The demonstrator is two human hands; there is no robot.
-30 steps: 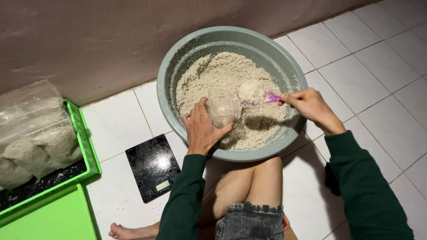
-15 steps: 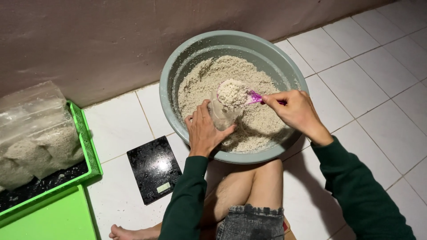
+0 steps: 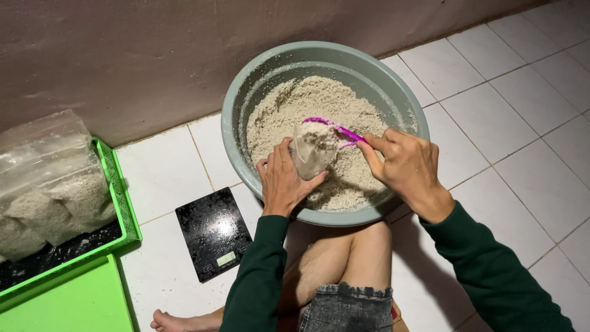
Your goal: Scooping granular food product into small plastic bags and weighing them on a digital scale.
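A large grey-green basin (image 3: pixel 246 92) on the tiled floor holds a heap of pale crumbly grain mix (image 3: pixel 307 104). My left hand (image 3: pixel 284 182) grips a small clear plastic bag (image 3: pixel 310 157) held open over the mix at the near side of the basin. My right hand (image 3: pixel 402 166) holds a magenta scoop (image 3: pixel 332 126) by its handle, tipped over the bag's mouth with mix on it. Both arms wear dark green sleeves.
A black digital kitchen scale (image 3: pixel 215 233) lies on the floor left of my knees. At the left a green tray (image 3: pixel 126 215) carries several filled clear bags (image 3: pixel 49 190), with a green lid (image 3: pixel 61 301) in front. A brown wall runs behind the basin.
My right hand has brought the loaded scoop leftward from the right side of the basin to the bag's mouth. The left hand has kept hold of the bag.
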